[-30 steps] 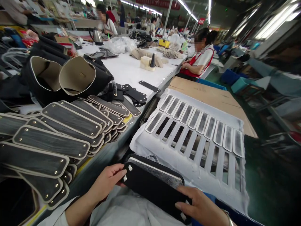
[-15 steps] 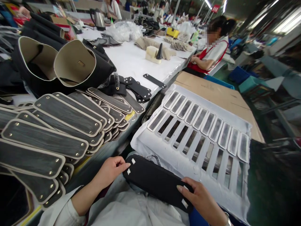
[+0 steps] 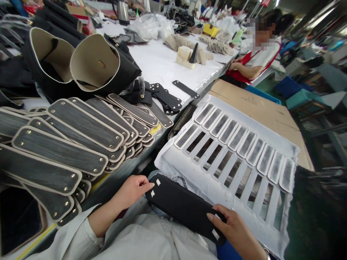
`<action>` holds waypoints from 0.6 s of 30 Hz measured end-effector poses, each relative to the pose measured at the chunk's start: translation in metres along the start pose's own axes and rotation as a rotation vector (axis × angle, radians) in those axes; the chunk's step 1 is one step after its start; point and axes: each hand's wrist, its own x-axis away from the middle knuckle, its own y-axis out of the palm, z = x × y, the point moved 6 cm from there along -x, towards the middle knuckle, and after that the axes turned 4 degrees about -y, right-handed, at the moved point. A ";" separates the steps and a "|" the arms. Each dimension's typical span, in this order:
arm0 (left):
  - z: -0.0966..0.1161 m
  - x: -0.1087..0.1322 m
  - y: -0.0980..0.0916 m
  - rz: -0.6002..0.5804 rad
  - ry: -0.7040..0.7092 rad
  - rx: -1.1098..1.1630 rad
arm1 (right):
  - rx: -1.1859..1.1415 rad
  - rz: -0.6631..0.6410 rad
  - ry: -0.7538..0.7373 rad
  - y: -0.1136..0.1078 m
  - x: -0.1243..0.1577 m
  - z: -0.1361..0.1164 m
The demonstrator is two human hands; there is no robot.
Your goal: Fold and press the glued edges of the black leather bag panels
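Note:
A long black panel point(image 3: 184, 207) with rounded ends lies across my lap, apparently a bag's base piece. Small white patches show at both of its ends. At its left end, my left hand point(image 3: 135, 193) is closed, with thumb and forefinger pinching the edge beside two patches. The opposite end is gripped by my right hand point(image 3: 230, 224), its thumb on top and the other fingers mostly hidden. To the left, grey oblong panels point(image 3: 61, 155) with beige rims and metal studs lie in overlapping piles on the table.
A slotted white rack point(image 3: 168, 159) carries a row of white-rimmed grey pieces point(image 3: 230, 133), with a cardboard sheet point(image 3: 252, 101) behind. Open black bags point(image 3: 130, 68) stand behind the piles. Smaller black strips point(image 3: 168, 99) lie on the white table point(image 3: 151, 65). Another person point(image 3: 255, 61) sits at the far right.
My view has tilted and turned slightly, so the table and rack appear higher and further right. Both hands keep nearly the same hold on the black panel.

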 end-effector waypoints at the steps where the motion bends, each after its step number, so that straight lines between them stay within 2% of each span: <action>1: -0.001 0.000 0.000 0.003 0.010 -0.006 | 0.009 0.000 0.001 0.000 0.000 0.000; 11: 0.002 0.001 0.001 0.034 0.042 -0.095 | 0.096 0.027 -0.002 0.000 0.002 0.001; 18: 0.008 0.003 0.001 0.068 0.063 -0.176 | 0.163 0.066 -0.037 -0.004 0.001 -0.009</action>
